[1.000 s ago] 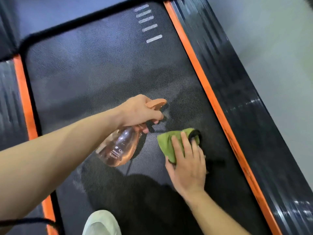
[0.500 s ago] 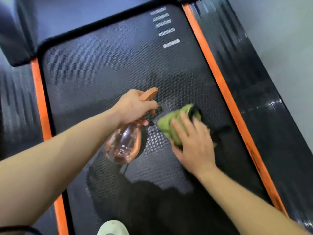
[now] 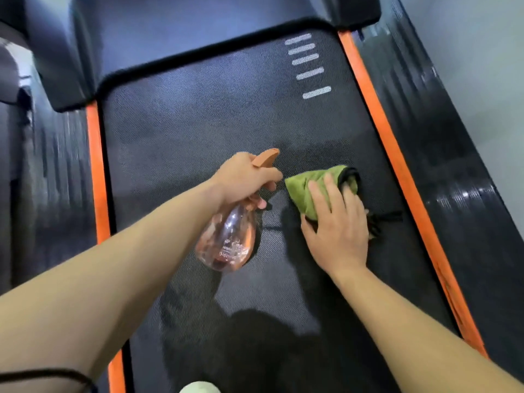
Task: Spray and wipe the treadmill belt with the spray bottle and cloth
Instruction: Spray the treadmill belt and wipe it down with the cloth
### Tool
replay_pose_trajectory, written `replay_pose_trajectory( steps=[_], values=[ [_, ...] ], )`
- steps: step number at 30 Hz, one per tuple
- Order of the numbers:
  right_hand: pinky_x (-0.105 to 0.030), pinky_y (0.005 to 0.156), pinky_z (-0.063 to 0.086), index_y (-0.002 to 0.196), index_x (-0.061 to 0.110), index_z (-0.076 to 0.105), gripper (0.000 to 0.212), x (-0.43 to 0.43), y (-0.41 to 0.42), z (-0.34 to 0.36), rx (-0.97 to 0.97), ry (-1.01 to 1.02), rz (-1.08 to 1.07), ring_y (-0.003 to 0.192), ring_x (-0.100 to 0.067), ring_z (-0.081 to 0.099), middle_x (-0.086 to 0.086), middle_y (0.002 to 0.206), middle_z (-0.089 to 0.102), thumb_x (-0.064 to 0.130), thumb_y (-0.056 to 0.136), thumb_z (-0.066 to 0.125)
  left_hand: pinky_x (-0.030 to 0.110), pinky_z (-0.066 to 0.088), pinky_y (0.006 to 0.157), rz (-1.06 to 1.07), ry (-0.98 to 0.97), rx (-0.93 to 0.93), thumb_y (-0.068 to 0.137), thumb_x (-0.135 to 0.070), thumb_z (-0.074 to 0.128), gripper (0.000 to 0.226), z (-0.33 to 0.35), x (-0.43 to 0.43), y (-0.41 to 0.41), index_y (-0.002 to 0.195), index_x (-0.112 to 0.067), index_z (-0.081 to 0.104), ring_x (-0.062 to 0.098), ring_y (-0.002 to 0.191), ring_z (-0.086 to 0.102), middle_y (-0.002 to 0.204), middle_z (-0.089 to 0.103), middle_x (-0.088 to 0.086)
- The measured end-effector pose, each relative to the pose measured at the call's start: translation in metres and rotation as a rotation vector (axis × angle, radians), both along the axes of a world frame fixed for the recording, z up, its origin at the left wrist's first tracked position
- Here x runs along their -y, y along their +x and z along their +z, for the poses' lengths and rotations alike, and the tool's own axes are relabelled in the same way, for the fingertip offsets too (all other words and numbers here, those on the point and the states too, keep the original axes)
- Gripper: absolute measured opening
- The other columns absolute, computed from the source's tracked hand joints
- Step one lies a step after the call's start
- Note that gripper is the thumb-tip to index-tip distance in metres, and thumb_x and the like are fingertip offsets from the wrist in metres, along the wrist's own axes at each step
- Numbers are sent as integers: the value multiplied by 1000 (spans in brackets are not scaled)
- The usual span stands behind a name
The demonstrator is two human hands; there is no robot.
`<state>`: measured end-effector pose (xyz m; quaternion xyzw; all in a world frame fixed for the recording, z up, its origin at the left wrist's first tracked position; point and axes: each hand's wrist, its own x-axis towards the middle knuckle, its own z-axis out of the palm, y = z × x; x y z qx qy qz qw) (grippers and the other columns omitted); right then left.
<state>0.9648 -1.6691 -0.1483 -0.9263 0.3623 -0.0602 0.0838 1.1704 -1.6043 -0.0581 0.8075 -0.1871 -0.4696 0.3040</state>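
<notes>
The right hand (image 3: 337,225), fingers flat, presses the green cloth (image 3: 307,191) on the treadmill belt (image 3: 198,123). Compared with one second ago, the cloth lies closer to the white stripes (image 3: 309,66), so I judge the wiping is advancing toward them. The left hand (image 3: 243,180) is wrapped around the neck of the pink spray bottle (image 3: 229,242), above the belt and also nearer the stripes than before.

I have one head-worn view: it looks forward and steeply down, close over the treadmill belt (image 3: 198,123), whose front hood (image 3: 198,29) lies at 12 o'clock.
</notes>
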Motion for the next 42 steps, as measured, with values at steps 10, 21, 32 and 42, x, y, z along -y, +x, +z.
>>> replay_pose_trajectory(
  steps=[10, 21, 32, 42],
  values=[
    [-54, 112, 37, 149, 24, 47, 64, 6, 21, 7, 29, 65, -50, 138, -39, 43, -7, 159, 42, 48, 89, 53, 21, 42, 40, -5, 37, 22, 89, -23, 73, 19, 5, -8, 5, 78, -9, 67, 17, 37, 64, 55, 64, -4],
    [-51, 112, 40, 146, 22, 47, 69, -74, 110, 0, -16, 119, 598, 131, -40, 49, -10, 156, 45, 47, 81, 48, 30, 48, 55, 180, 82, 25, 84, -19, 72, 15, 25, -129, 23, 70, -15, 69, 31, 52, 68, 69, 71, 11],
    [-52, 115, 33, 153, 23, 37, 64, -26, 122, 7, -74, 89, 178, 138, -43, 39, -10, 162, 34, 45, 95, 53, 40, 50, 65, 288, 51, -92, 60, -42, 73, 62, 48, -205, -7, 100, 5, 69, 28, 48, 67, 108, 71, 32],
    [-54, 115, 33, 153, 27, 42, 74, -180, 2, 2, -131, 112, 574, 141, -40, 40, -6, 163, 36, 47, 83, 48, 34, 49, 57, 334, 89, -161, 78, -29, 75, 54, 41, -264, -46, 109, 14, 64, 21, 44, 63, 95, 73, 16]
  ],
)
